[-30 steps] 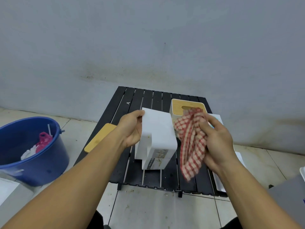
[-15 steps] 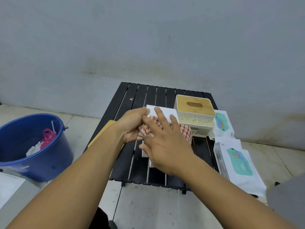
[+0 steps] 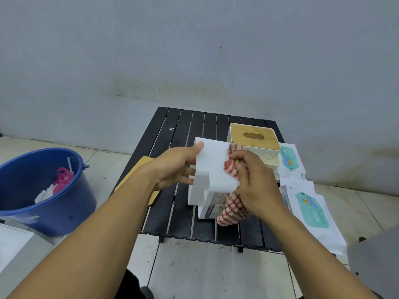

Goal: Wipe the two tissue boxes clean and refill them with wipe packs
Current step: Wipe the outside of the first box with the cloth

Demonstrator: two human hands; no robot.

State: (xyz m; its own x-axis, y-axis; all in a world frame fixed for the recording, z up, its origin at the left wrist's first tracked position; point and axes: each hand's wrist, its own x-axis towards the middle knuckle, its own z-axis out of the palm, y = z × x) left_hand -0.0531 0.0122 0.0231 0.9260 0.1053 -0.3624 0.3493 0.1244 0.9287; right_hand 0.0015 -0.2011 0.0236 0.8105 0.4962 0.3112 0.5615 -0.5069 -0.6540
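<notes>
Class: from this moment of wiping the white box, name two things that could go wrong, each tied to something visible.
The left hand grips the tilted white box at one side while the right hand rubs it with the checked cloth; it could slip.
The loose wooden lid overhangs the left edge of the table; a forearm might knock it off.

Soft, even, cool light, no hard shadows or glare; wide-angle bending at the edges, forearms stretched, and fine detail looks perhaps slightly smeared.
</notes>
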